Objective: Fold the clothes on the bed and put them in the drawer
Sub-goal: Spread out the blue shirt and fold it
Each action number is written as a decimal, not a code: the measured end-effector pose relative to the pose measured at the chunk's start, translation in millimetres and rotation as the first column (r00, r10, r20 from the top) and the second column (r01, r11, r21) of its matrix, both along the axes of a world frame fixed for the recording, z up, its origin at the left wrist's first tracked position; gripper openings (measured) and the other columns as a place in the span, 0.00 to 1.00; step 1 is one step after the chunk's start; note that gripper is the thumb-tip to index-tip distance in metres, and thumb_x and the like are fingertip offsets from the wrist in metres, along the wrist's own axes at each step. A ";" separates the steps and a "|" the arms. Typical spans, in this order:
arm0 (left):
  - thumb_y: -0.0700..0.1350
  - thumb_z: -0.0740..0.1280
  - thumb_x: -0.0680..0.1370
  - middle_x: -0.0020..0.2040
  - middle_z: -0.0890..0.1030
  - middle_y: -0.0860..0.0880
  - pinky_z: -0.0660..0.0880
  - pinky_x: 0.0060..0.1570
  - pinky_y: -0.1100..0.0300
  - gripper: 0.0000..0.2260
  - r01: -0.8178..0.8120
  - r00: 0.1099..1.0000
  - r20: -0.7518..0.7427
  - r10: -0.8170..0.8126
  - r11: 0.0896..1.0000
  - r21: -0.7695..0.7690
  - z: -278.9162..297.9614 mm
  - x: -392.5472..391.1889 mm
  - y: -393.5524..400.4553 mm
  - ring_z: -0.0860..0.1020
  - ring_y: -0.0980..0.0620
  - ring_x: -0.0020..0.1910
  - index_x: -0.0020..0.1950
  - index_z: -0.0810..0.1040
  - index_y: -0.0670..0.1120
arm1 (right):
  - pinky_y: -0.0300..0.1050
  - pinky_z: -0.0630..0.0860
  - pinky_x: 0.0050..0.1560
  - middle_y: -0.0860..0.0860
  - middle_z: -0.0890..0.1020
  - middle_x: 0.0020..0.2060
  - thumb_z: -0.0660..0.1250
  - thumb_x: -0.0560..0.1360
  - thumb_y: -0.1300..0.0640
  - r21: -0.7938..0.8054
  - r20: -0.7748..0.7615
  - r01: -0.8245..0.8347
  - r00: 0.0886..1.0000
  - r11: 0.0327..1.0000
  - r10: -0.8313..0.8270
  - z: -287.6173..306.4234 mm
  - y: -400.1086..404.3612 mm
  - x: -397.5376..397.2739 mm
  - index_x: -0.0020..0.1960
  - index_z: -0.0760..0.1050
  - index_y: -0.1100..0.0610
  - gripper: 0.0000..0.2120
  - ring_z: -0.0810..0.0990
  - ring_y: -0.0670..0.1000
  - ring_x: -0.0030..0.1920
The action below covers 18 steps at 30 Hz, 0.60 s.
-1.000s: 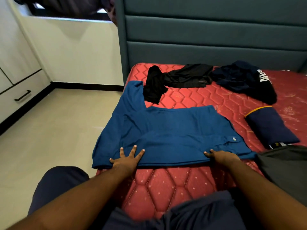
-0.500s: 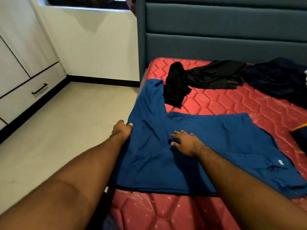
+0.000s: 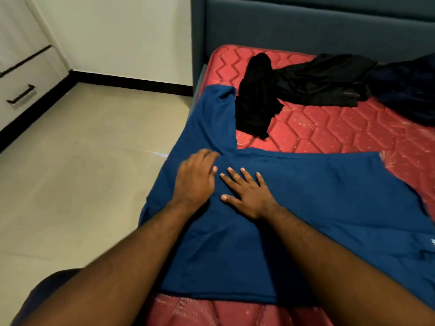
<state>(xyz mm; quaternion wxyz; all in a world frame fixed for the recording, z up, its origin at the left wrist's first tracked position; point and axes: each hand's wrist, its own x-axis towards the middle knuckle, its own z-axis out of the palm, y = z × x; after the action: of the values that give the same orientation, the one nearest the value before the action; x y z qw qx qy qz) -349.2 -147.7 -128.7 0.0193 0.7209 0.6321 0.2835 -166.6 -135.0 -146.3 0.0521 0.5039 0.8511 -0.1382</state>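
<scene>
Blue shirt (image 3: 306, 208) on red mattress (image 3: 341, 132), right hand (image 3: 249, 196) flat, fingers spread, left hand (image 3: 195, 180) fingers curled on fabric, logo unreadable

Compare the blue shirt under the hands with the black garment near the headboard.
The blue cotton shirt is spread flat and smooth; the black garment lies crumpled in a heap. The blue shirt sits at the mattress's near edge, one sleeve at the side edge; the black garment lies farther up. Both hands, left hand and right hand, rest on the blue shirt; nothing touches the black garment. Both lie on the red quilted mattress.
</scene>
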 end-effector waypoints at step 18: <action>0.70 0.45 0.76 0.79 0.44 0.59 0.39 0.71 0.34 0.31 0.187 0.894 -0.272 -0.356 0.849 -0.495 -28.3 214.8 59.0 0.42 0.51 0.78 0.77 0.44 0.63 | 0.55 0.43 0.75 0.44 0.48 0.78 0.36 0.65 0.20 0.095 0.066 0.367 0.925 0.925 -0.374 -9.3 27.3 326.1 0.77 0.46 0.39 0.45 0.47 0.51 0.78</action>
<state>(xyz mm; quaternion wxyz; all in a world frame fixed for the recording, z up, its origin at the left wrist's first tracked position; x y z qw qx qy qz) -134.5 -88.6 -157.0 0.1144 0.8181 0.5634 -0.0130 159.5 -107.7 -155.6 0.0398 0.6624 0.7426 -0.0902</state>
